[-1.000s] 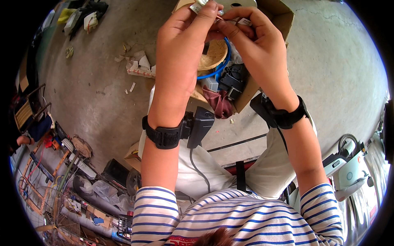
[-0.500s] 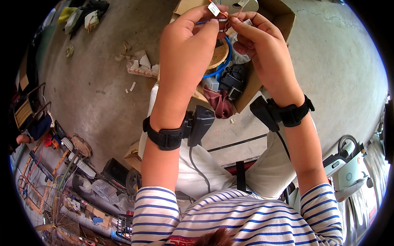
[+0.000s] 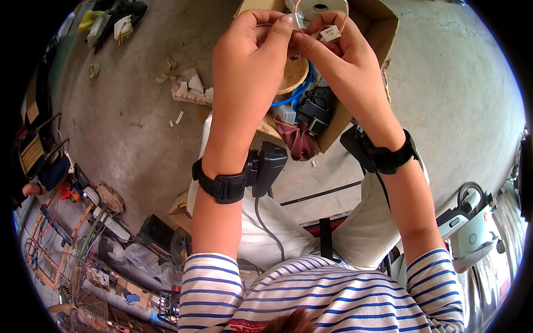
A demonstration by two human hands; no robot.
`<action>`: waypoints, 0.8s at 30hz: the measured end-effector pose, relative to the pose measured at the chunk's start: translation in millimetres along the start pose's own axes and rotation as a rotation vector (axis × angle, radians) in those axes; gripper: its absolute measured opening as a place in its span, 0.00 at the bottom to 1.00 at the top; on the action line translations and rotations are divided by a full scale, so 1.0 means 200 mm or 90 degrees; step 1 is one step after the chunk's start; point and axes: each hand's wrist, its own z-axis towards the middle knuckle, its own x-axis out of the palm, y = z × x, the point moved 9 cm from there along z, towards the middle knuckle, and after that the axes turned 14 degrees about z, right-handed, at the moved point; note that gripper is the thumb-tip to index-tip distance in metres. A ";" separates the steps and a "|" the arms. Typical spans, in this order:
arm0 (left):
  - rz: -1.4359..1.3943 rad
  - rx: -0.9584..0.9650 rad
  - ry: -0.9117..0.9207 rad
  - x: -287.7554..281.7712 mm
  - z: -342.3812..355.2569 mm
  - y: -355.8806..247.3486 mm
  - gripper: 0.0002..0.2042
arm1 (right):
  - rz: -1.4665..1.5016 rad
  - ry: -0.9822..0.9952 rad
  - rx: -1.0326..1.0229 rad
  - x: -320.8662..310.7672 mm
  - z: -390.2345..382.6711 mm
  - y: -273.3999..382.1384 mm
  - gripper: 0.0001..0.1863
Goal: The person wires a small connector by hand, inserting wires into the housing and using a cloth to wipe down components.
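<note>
Grey concrete floor (image 3: 144, 144) spreads across the left of my remote view, crumpled pale scraps (image 3: 191, 91) lying on it below and left of the raised left hand (image 3: 250, 58). That hand, a black fabric strap (image 3: 227, 188) around its wrist, reaches toward the top edge, thumb and forefinger pressed together on a small whitish piece (image 3: 296, 23) whose exact shape I cannot make out. Just right of the left thumb tip, a thin orange wire (image 3: 298, 8) stands with its long axis pointing away from the wearer, its lower end dropping between the two sets of fingertips, its upper end meeting the edge of my frame. Everything turns on that narrow gap: the wire lies beside the left fingertips and above the right thumb tip, and I judge neither hand clearly nearer. Beneath, a tan woven basket (image 3: 296, 76) and a maroon crumpled cloth (image 3: 297, 140) sit by a brown cardboard box wall (image 3: 340, 119). On the right, the right hand (image 3: 347, 58) angles inward, thumb and forefinger closed near the wire's lower end; I judge them to be pinching it, though the contact is hidden. A small flat white tag (image 3: 331, 34) lies slantwise against that hand's fingers, another orange strand (image 3: 346, 14) curving above it; whether both strands are one, I cannot tell.
</note>
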 end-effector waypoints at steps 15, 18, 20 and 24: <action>0.138 0.026 0.014 0.02 -0.01 0.00 0.10 | 0.124 -0.056 0.007 -0.05 0.01 -0.02 0.11; 0.149 0.036 0.018 0.02 0.00 0.01 0.10 | 0.141 -0.060 0.028 -0.03 0.02 -0.04 0.10; 0.160 0.038 0.021 0.02 0.00 0.01 0.10 | 0.173 -0.081 0.047 -0.04 0.02 -0.05 0.10; 0.151 0.039 0.053 0.05 0.00 0.00 0.09 | 0.228 -0.055 0.112 -0.05 0.02 -0.11 0.10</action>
